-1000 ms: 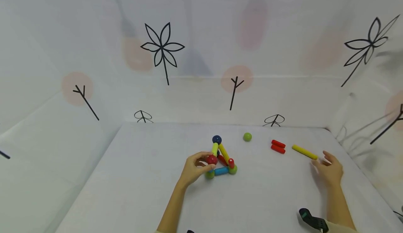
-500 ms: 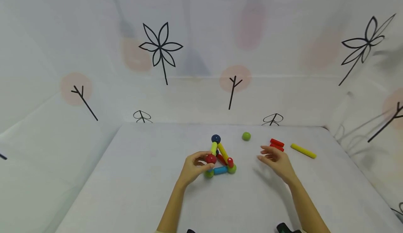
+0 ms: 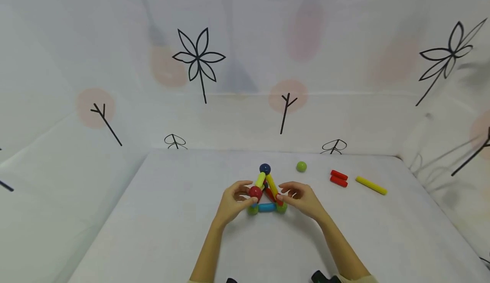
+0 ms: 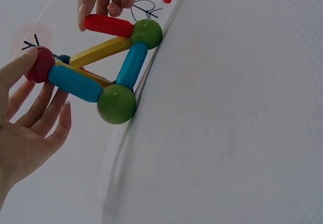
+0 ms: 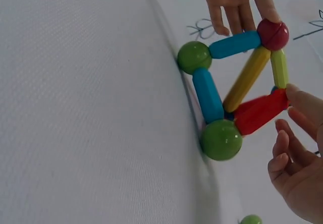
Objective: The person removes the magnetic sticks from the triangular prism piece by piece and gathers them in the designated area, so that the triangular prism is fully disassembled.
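A small frame of toy building sticks and balls stands on the table. My left hand (image 3: 231, 203) pinches the red ball (image 3: 255, 192) at its upper left, above a blue stick (image 4: 75, 82) that rises from a green ball (image 4: 116, 104). My right hand (image 3: 305, 199) pinches the upper end of a red stick (image 5: 262, 112), whose lower end meets another green ball (image 5: 222, 140). Between the green balls lies a second blue stick (image 3: 267, 207). Toward the back, a yellow-green stick (image 3: 260, 180) and a yellow stick (image 3: 272, 184) run near a dark blue ball (image 3: 265, 169).
Behind the frame to the right sits a loose green ball (image 3: 301, 166). Two red sticks (image 3: 338, 181) lie side by side farther right, with a long yellow stick (image 3: 371, 185) past them. A patterned white cloth (image 3: 237, 121) hangs behind the table.
My right hand has come left from beside the long yellow stick, passing the loose red sticks, and now pinches the frame's red stick. My left hand stays on the red ball.
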Demonstrator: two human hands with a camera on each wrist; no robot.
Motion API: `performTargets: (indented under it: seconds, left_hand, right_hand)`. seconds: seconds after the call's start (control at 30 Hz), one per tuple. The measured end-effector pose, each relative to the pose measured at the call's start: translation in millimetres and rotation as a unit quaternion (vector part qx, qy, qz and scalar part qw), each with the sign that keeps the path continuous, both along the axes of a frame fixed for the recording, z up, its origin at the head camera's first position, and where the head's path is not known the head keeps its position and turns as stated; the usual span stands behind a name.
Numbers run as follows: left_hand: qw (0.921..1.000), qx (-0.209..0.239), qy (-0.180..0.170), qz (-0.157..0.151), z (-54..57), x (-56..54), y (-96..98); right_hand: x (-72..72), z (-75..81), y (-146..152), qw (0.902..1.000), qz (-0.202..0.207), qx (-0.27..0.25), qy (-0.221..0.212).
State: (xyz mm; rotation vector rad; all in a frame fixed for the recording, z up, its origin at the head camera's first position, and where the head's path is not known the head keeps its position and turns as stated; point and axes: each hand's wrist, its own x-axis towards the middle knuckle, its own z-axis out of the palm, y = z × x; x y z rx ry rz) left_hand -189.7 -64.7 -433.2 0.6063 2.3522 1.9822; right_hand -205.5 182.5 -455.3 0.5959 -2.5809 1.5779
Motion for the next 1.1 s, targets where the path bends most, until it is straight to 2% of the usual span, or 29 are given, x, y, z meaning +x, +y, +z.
performTargets:
  seconds: [0.17, 0.47, 0.67, 0.77, 0.93, 1.03, 1.1]
  left_hand:
    - [0.9998, 0.007, 0.008, 0.017, -1.3, -0.2, -1.3]
    - [0.9986, 0.005, 0.028, 0.045, -1.3, 0.9, 0.4]
    - [0.9958, 0.022, 0.058, 0.067, -2.2, 2.9, 5.6]
    - [0.9913, 0.034, 0.084, 0.095, -2.9, 4.5, 10.1]
    - [0.9762, 0.048, 0.143, 0.156, -5.0, 7.4, 19.6]
    - [0.9687, 0.045, 0.171, 0.174, -5.4, 10.3, 24.5]
    - [0.9676, 0.040, 0.180, 0.172, -5.4, 12.8, 27.1]
  right_hand:
    - [2.4, 2.2, -8.5, 0.9996, 0.022, 0.017, 0.011]
    - [-2.5, -9.6, -11.7, 0.9974, 0.026, 0.052, 0.042]
    - [-0.7, -11.8, -9.9, 0.9985, 0.009, 0.047, 0.027]
    - [1.6, -10.8, -9.1, 0.9989, -0.007, 0.040, 0.022]
    - [9.8, 3.8, -8.9, 0.9997, -0.016, 0.016, 0.014]
    - [14.1, 12.2, -7.6, 0.9999, -0.014, -0.008, -0.004]
    - [14.3, 12.3, -6.0, 0.9994, -0.016, -0.023, -0.020]
